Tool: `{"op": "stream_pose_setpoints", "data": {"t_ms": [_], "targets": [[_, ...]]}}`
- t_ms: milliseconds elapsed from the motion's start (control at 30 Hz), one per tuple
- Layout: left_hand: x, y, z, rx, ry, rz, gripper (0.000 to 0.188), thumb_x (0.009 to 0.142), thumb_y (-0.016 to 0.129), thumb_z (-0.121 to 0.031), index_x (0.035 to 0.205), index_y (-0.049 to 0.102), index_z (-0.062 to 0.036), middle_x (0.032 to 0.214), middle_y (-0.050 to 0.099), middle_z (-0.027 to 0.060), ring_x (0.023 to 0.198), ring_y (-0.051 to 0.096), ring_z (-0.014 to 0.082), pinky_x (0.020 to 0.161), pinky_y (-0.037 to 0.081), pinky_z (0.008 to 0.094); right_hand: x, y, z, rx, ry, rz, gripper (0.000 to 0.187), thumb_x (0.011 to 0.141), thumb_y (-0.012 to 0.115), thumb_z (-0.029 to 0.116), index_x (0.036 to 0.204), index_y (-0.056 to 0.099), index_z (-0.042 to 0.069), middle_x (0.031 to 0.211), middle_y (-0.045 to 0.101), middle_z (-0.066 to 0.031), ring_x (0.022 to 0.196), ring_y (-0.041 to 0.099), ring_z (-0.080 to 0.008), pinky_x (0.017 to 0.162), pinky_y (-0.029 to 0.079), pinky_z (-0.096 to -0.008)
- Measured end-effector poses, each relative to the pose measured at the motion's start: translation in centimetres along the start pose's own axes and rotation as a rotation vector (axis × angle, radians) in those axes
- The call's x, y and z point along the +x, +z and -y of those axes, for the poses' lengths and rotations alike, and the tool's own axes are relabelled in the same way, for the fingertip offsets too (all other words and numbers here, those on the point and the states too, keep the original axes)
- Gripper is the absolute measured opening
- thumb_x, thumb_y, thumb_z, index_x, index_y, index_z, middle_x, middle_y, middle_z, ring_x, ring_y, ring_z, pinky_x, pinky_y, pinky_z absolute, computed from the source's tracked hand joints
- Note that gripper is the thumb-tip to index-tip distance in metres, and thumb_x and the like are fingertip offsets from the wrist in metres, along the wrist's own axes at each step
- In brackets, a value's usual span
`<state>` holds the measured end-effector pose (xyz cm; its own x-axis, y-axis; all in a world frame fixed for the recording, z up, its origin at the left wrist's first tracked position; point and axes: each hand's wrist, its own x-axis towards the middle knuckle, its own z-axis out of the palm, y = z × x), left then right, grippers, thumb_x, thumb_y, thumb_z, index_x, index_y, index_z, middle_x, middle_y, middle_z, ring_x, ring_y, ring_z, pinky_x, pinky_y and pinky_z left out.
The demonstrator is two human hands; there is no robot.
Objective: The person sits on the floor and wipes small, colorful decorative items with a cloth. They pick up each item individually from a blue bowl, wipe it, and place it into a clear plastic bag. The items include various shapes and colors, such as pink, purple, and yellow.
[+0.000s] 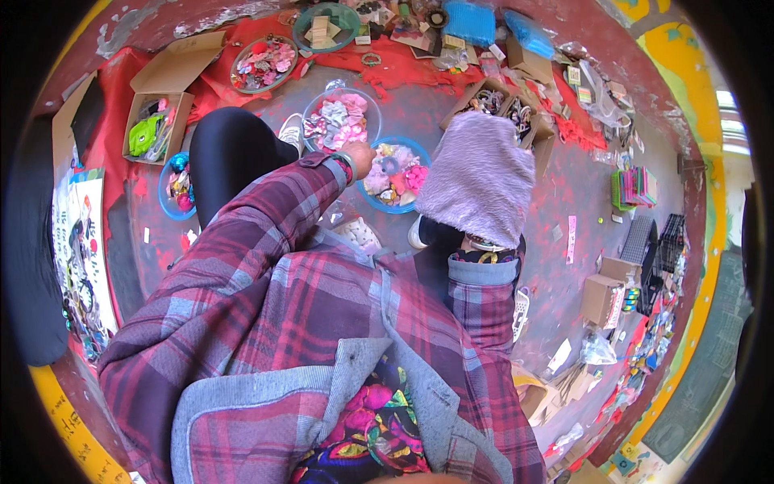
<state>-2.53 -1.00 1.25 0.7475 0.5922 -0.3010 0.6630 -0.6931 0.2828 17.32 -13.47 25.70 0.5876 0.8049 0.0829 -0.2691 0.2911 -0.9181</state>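
My left hand (359, 159) reaches out between two round baskets, its fingers curled together at the near rim. Whatever they hold, if anything, is too small to make out. Beyond it a clear basket (376, 113) holds pink and grey scrunchies (343, 121). To its right sits a blue basket (391, 211) with fluffy hair ties (413, 177) in pink, cream and lilac. A fuzzy lavender cloth piece (484, 177), perhaps a hat or bag, covers my right hand completely. Only the braceleted right wrist (482, 244) shows below it; the fingers are hidden.
Open cardboard boxes stand at the left (179, 129) and behind the lavender piece (542, 149). Farther back are a basket of pink accessories (262, 64) and a green basket (326, 39). Stacked colourful trays (634, 187) and a small carton (603, 301) stand on the right floor.
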Motion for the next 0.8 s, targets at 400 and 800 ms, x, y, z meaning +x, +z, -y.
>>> {"op": "stream_pose_setpoints", "data": {"t_ms": [400, 800], "targets": [[-1.1, 1.3, 6.3, -0.088, -0.323, 0.212, 0.024, 0.069, 0.052, -0.007, 0.090, 0.063, -0.0016, 0.094, 0.061, 0.0180, 0.089, 0.059, 0.0308, 0.076, 0.047, 0.0384, 1.3, -0.5, 0.9, 0.040, -0.008, -0.047, 0.040, 0.088, 0.040, 0.025, 0.122, 0.037, 0.003, 0.119, 0.044, -0.0120, 0.110, 0.043, -0.0251, 0.095, 0.034, -0.0397], [5.0, 2.4, 9.8, -0.454, -0.726, -0.295, 0.026, 0.077, 0.050, -0.018, 0.096, 0.060, -0.0039, 0.100, 0.057, 0.0188, 0.093, 0.056, 0.0338, 0.080, 0.045, 0.0404, 4.7, 1.3, -2.4, 0.418, 0.148, -0.159, 0.038, 0.090, 0.035, 0.025, 0.122, 0.038, 0.004, 0.126, 0.039, -0.0128, 0.115, 0.037, -0.0254, 0.096, 0.030, -0.0398]]}}
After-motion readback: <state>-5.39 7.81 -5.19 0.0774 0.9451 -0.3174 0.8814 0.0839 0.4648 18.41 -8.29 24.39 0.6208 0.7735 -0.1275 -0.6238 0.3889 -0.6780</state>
